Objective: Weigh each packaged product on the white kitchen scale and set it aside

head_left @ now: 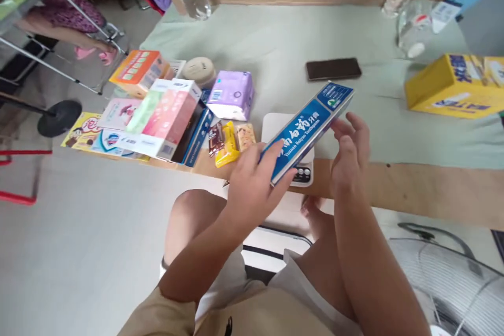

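A blue Yunnan Baiyao toothpaste box is tilted up over a small white kitchen scale, hiding much of it. My left hand grips the box's near end, thumb underneath and fingers across the top. Close to its far right edge is my right hand, fingers loosely curled and parted; whether a fingertip touches the box I cannot tell. Left of the scale lie a yellow-wrapped snack, a brown-wrapped snack and a pale nutty bar.
At left are stacked boxes, an orange box, a round tin and a purple tissue pack. A phone, a yellow box and bottles stand behind and right. A fan is by my right leg.
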`<state>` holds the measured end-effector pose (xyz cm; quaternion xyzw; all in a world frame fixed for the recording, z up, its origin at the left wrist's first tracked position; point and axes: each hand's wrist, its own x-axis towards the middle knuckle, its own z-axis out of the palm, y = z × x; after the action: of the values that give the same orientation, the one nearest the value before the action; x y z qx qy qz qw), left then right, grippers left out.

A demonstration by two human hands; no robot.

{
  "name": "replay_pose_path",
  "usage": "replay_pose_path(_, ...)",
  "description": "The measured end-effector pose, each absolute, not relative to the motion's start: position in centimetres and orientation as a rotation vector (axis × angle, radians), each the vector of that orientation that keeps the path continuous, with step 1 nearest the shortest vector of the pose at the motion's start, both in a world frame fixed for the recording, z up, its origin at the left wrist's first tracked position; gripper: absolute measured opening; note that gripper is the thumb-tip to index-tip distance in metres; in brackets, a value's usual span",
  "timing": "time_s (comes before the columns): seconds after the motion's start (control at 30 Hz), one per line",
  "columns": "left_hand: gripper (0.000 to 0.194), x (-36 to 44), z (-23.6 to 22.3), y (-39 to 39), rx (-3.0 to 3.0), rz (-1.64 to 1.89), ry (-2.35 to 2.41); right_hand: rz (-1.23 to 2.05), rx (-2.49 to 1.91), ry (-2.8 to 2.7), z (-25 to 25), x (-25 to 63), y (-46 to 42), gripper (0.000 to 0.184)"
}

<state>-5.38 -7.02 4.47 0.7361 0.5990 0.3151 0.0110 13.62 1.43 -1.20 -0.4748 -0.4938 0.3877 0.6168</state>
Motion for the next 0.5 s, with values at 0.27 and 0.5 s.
replay_pose_path(0.27, 0.05, -5.6, 3.6, -8.7, 2.163, 0.961, 1.907, 0.926, -1.242, -1.276, -1.7, 10.7, 2.2, 0.061)
replay_pose_path(0.5, 0.053, -6.2, 2.5, -7.9, 2.085, 0.965, 1.898, 0.914, -1.344, -1.418, -2.4, 10.8, 3.1, 0.056)
